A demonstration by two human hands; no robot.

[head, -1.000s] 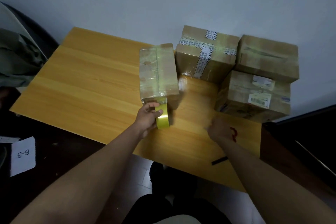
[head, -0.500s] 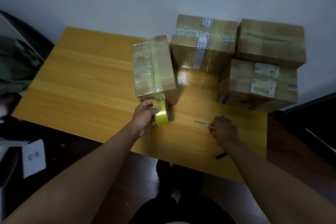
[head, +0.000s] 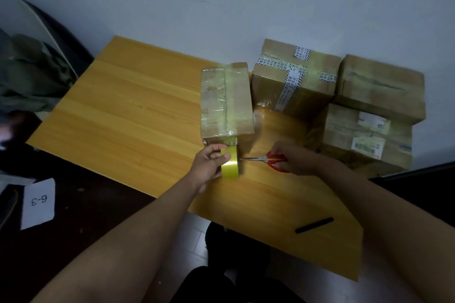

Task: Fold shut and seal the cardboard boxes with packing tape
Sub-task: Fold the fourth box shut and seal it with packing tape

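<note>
A yellow wooden table (head: 128, 115) stands against a pale wall, and the work sits toward its right side. Three sealed cardboard boxes (head: 344, 106) crowd the back right corner, one stacked on another, touching each other. Just to their left, near the middle of the table's front half, lies the box in hand (head: 226, 103): a flat brown carton, flaps down, wrapped in glossy clear film with a strip of tape running lengthwise over its top and down the near end.

That strip leads straight to the roll of tape (head: 230, 165), a yellowish roll held on edge just in front of the box. The left hand (head: 209, 167) grips the roll, thumb over its top and fingers curled behind, holding the strip taut. The right hand (head: 293, 157) holds red-handled scissors (head: 268, 158), fingers closed around the handles, with the blade tips pointing left and just beside the roll.

This looks like the cutting step: the tape is laid on the box and needs to be severed from the roll. The next move likely calls for sliding the blades around the short stretch between roll and box, keeping tension with the left hand, then pressing the cut end flat. Whether the blades are parted is too small to tell.

A black pen (head: 314, 225) lies apart near the front edge.
</note>
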